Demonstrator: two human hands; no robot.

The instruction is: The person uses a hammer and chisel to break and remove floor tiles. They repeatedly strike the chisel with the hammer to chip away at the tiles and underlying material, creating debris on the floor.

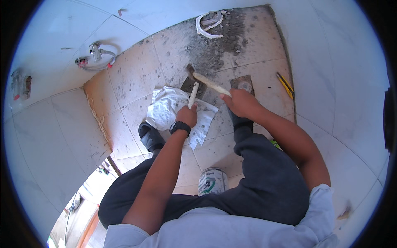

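Note:
My right hand (242,102) is wrapped round the wooden handle of a hammer (211,83). The hammer's dark head hangs just above the floor, up and left of that hand. Closed on a pale-handled tool (193,96), my left hand (187,115) sits close by. The handle end, with a small hole in it, sticks out toward the hammer, and the tool's other end is hidden. Beneath both tools lies a dark square patch (200,91) in the tiled floor. A crumpled white plastic sheet (165,108) spreads under and around my left hand.
Grey rubble (215,51) and a white broken ring (199,28) lie at the far wall. A yellow utility knife (285,86) rests by the right wall. Another square recess (245,85) is near my right foot. A paint bucket (213,182) stands between my legs; a tap (96,50) juts from the left wall.

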